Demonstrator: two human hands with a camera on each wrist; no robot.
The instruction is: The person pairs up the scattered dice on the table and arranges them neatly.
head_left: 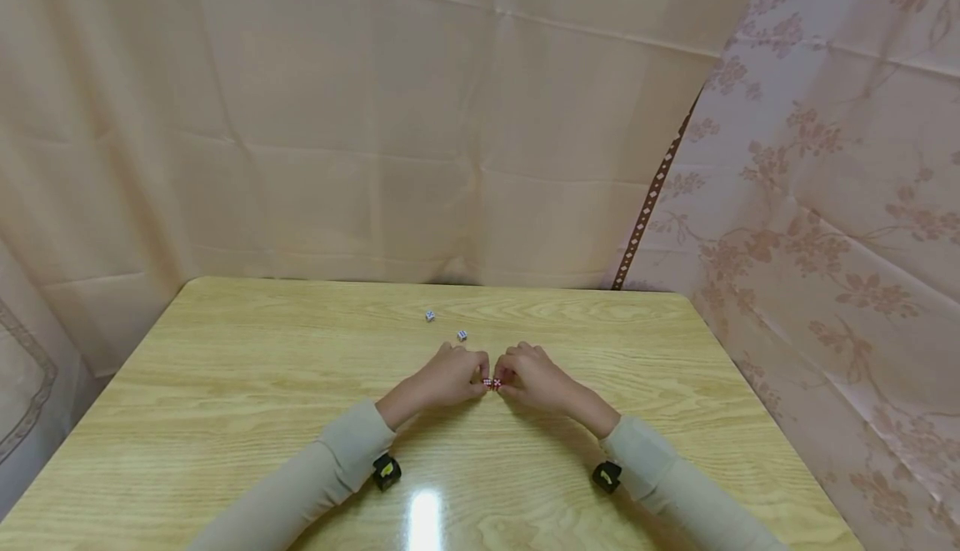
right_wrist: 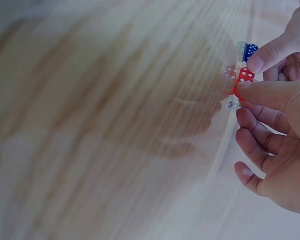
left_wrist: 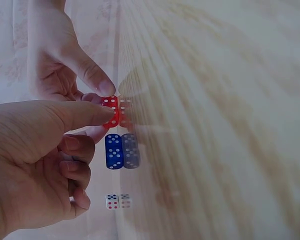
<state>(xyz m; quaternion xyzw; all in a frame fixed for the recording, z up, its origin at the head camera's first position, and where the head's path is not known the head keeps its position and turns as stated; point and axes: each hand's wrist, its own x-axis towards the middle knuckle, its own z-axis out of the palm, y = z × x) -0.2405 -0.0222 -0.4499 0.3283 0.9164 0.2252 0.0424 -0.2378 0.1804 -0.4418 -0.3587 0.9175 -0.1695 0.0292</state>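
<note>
Both hands meet near the middle of the table, thumbs and forefingers close together. My left hand [head_left: 450, 374] pinches a red die [head_left: 487, 383] with white pips. Facing it, my right hand [head_left: 538, 378] pinches another red die [head_left: 497, 383], right beside the first. In the left wrist view the red dice [left_wrist: 110, 102] are low at the tabletop, partly hidden by thumb and fingers. A blue die [left_wrist: 114, 151] with white pips sits beyond the hands. Farther off lies a small white die [left_wrist: 112, 201] with blue and red pips.
The wood-grain table [head_left: 300, 351] reaches back to a beige curtain [head_left: 337, 117]. A flowered cloth [head_left: 840, 267] hangs along the right side. Dark wrist devices [head_left: 386, 471] sit at both cuffs.
</note>
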